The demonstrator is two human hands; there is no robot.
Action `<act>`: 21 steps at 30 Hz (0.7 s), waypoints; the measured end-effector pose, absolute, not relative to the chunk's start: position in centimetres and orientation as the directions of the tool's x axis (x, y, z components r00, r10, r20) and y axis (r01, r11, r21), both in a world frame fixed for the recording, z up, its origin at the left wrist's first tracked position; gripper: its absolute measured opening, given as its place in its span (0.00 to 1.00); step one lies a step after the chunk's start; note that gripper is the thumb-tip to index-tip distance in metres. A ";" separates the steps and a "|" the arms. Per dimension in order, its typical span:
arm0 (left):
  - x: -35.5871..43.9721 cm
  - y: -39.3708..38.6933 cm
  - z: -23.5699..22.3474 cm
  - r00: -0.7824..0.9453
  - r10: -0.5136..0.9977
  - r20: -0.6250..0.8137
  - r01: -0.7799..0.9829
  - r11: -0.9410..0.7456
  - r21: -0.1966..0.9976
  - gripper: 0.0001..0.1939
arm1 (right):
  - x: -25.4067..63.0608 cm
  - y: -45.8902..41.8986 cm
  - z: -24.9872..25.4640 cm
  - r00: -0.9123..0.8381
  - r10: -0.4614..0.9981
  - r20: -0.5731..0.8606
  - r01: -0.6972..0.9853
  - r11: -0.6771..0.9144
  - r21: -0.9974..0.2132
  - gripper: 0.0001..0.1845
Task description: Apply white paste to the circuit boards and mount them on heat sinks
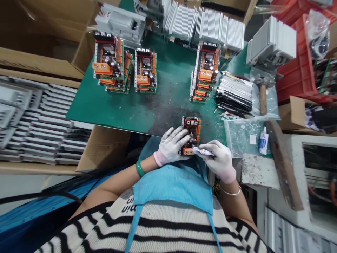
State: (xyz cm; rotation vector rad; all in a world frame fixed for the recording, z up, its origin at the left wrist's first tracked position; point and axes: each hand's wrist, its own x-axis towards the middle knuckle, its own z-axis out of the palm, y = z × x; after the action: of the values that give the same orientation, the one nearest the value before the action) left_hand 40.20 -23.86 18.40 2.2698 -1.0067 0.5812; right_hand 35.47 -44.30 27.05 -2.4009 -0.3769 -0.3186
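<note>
At the table's near edge a circuit board (193,131) lies with a metal strip along its left side, a dark red terminal block at the far end and an orange terminal block (187,151) at the near end. My left hand (172,144), in a white glove, holds the board from the left, its fingers reaching over the edge and its thumb side near the orange block. In my gloved right hand (217,158) is a small white tube (203,151), pinched between fingers and thumb. Its tip points left, close above the board's near end; contact is unclear.
Stacked circuit boards (109,59) stand at the far left, more boards (206,72) at centre right. Finned heatsinks (207,26) line the back. Rightward lie metal strips (234,93), a hammer (263,95), a plastic bag (240,135) and another tube (263,141).
</note>
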 end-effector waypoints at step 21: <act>40.2 -23.9 18.4 0.645 -0.528 0.552 -0.759 -0.526 0.384 0.40 | 31.4 -44.6 26.1 0.862 0.130 0.491 0.399 -0.772 -0.496 0.07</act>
State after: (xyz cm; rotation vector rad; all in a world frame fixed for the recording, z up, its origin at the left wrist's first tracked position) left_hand 40.17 -23.91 18.35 2.2553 -0.9973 0.4961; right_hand 31.38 -44.59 26.14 -2.4224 -0.3824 -0.5823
